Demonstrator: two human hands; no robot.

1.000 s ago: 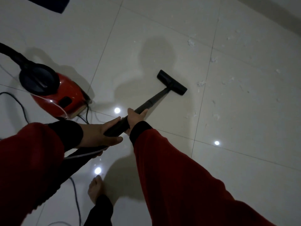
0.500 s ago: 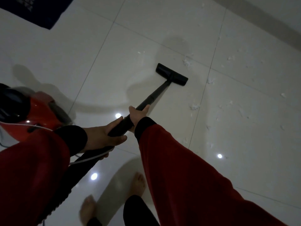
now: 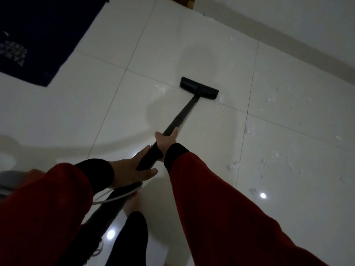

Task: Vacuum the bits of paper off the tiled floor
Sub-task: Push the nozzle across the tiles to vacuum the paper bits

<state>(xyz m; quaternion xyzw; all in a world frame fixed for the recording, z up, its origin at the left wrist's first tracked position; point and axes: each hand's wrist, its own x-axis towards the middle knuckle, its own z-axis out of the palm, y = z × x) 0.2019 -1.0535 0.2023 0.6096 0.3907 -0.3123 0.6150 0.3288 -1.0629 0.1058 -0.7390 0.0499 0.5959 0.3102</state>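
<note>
Both hands are wrapped around the black vacuum wand point(image 3: 182, 114): the right hand point(image 3: 166, 142) grips it farther down its length, thumb and fingers closed round the tube, and the left hand point(image 3: 132, 169) clasps it just behind, nearer the body, with a thin white cord point(image 3: 115, 197) looping beneath it. Both arms wear red sleeves point(image 3: 221, 208) with dark cuffs. From the right hand the wand slopes away to the black floor nozzle point(image 3: 199, 88), which lies flat on the pale tiled floor point(image 3: 134, 116). A small white clump touches the nozzle's right end, and more bits of paper point(image 3: 249, 130) lie scattered to the right of the nozzle, across the tile seams, some near it and others well apart from it. Far left of the nozzle a dark blue mat point(image 3: 34, 35) covers the floor. Beyond the nozzle runs the base of a wall point(image 3: 288, 35). Below the left hand a bare foot point(image 3: 132, 205) stands on the tiles beside the wand's lower end.
</note>
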